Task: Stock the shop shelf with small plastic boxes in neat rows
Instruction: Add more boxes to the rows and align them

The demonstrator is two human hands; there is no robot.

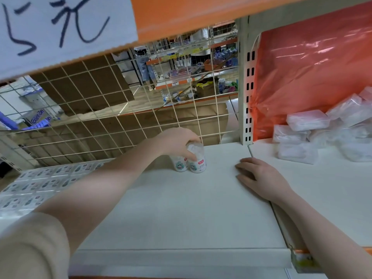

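The left hand [177,142] reaches to the back of the white shelf [181,208], its fingers [190,155] curled over the top of a small clear plastic box [196,159], a round tub with a printed label. This tub stands upright, touching a second tub [179,163] on its left; the pair sits near the wire grid panel [120,121] that closes the shelf's rear. The right hand [259,178] lies flat on the shelf, fingers straight and relaxed, holding nothing, close to the seam with the neighbouring shelf board [332,188].

To the left, rows of flat labelled packets [40,184] already cover the shelf (their print is too blurred to read). To the right, past the slotted metal upright [248,97], a loose heap of clear rectangular boxes [308,119] rests against a red plastic bag [312,63]. Overhead hangs an orange shelf edge [191,15] with a handwritten paper sign [60,27]. Through the grid, cardboard [90,85] and a further aisle of stocked racks show.
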